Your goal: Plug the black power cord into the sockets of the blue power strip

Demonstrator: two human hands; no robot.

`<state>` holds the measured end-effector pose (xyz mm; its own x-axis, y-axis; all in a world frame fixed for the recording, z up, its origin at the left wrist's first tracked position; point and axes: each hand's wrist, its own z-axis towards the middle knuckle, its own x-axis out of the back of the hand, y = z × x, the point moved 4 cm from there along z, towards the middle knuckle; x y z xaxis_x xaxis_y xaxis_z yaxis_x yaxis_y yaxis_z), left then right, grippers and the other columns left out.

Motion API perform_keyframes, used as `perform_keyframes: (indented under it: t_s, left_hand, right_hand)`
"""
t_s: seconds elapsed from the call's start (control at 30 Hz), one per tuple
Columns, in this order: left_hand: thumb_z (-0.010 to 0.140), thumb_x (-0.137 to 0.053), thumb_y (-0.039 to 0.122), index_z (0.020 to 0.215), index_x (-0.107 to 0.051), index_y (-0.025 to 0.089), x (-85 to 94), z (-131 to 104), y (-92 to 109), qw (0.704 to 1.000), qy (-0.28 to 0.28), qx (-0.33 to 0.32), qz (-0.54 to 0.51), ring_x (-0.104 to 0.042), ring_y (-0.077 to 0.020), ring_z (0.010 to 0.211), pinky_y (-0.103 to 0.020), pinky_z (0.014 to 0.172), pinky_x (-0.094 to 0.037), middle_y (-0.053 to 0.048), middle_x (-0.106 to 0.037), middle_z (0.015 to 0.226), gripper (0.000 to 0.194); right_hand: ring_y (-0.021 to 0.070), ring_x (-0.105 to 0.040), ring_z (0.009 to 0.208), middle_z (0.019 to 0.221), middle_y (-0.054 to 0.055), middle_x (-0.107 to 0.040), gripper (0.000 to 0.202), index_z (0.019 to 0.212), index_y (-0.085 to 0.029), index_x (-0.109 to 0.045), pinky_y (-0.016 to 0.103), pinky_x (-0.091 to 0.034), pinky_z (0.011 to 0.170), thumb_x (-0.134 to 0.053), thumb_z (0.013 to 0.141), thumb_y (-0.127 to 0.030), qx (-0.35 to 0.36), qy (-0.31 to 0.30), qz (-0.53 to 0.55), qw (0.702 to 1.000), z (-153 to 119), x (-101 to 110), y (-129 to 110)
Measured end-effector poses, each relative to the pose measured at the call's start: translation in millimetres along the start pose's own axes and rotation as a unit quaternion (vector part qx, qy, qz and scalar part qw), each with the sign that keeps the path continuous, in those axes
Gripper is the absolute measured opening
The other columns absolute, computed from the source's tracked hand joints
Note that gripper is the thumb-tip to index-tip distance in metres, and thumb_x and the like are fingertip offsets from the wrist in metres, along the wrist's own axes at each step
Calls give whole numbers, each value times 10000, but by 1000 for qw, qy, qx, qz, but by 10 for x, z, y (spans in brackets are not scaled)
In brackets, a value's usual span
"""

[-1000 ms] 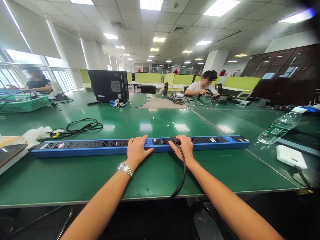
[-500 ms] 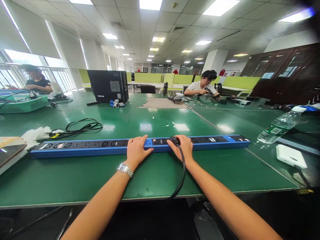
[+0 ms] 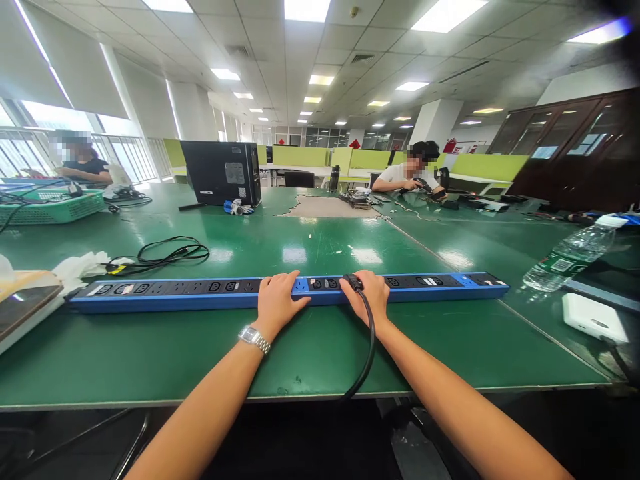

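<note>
Power strip lies parallel to the bench's near edge. I record fingers of the left hand clasping its middle; fingers of the right hand grasp a black plug at the strip, cord running to that edge.

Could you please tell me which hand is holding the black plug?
The right hand, bare-wristed, holds the plug; the left hand, wearing a watch, rests on the blue power strip.
</note>
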<state>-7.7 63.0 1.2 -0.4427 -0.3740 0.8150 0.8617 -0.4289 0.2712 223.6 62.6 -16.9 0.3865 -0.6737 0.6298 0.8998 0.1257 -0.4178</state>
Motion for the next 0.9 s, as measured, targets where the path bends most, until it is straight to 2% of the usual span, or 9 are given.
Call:
perform_keyframes:
  t_s: [0.2, 0.37, 0.9]
  left_hand:
    - [783, -725, 435, 1296, -532, 244, 0, 5, 3, 1000, 0, 4, -5, -577, -257, 1192, -432, 1036, -358, -83, -670, 1242, 581]
    - [780, -727, 443, 1290, -538, 244, -10, 5, -1, 1000, 2, 0, -5, -585, -258, 1176, -429, 1034, -357, -76, -679, 1225, 580]
    - [775, -735, 435, 1274, -555, 239, -8, 7, -3, 1000, 10, 0, -5, -601, -260, 1143, -434, 1011, -376, -84, -688, 1196, 566]
  right_hand:
    - [269, -530, 932, 983, 84, -656, 351, 900, -214, -597, 390, -379, 834, -579, 825, -557, 8, 28, -16, 999, -37, -42, 16]
    - [278, -541, 967, 1014, 79, -660, 337, 896, -212, -578, 411, -370, 875, -615, 786, -528, -1, 51, 1, 999, -43, -77, 72]
    - [259, -579, 992, 1038, 82, -675, 378, 863, -213, -586, 436, -361, 932, -534, 846, -587, 11, 78, 84, 993, -28, -41, 64]
